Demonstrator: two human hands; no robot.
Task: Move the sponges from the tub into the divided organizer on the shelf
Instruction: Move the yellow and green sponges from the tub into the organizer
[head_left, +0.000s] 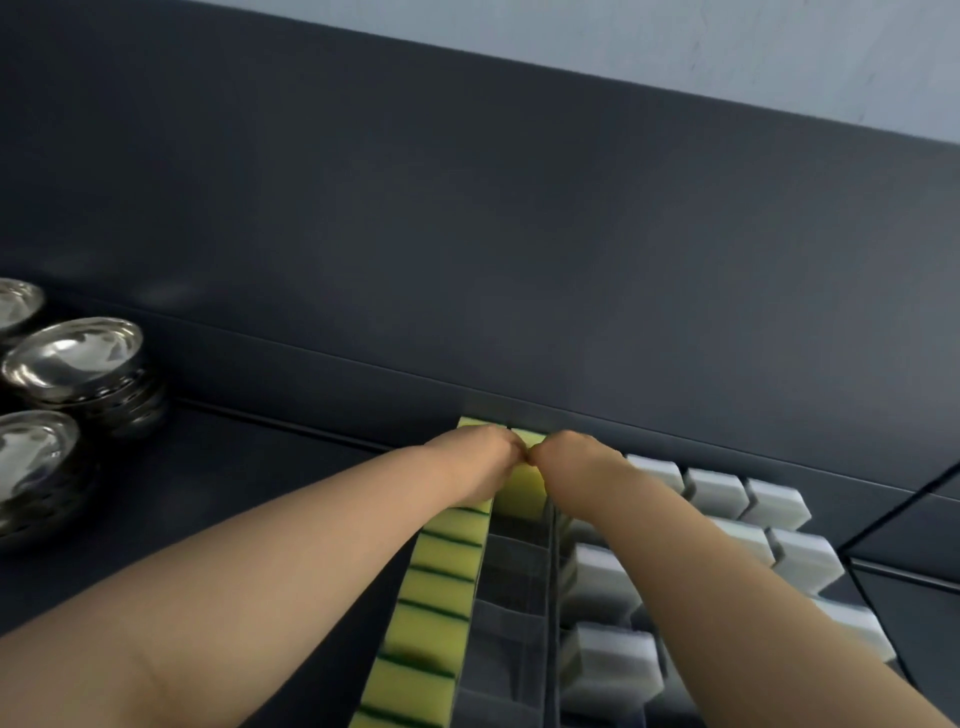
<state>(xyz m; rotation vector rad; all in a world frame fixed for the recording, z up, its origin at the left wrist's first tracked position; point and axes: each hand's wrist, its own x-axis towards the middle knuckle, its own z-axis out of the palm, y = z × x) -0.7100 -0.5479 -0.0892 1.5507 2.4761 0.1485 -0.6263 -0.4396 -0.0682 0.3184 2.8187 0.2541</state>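
Observation:
A grey divided organizer (511, 597) stands on the dark shelf. Its left column holds several yellow sponges with green edges (439, 592). The middle column shows several bare cells, and one yellow sponge (522, 491) sits at its far end. My left hand (475, 465) and my right hand (571, 460) meet over that far sponge, fingers curled onto its top. The fingertips are hidden behind the knuckles. The tub is out of view.
White and grey sponges (722, 491) fill the organizer's right columns. Stacked shiny metal bowls (72, 364) stand at the left of the shelf. The shelf's dark back wall (467, 260) rises right behind the organizer. A shelf divider edge (893, 512) runs at the right.

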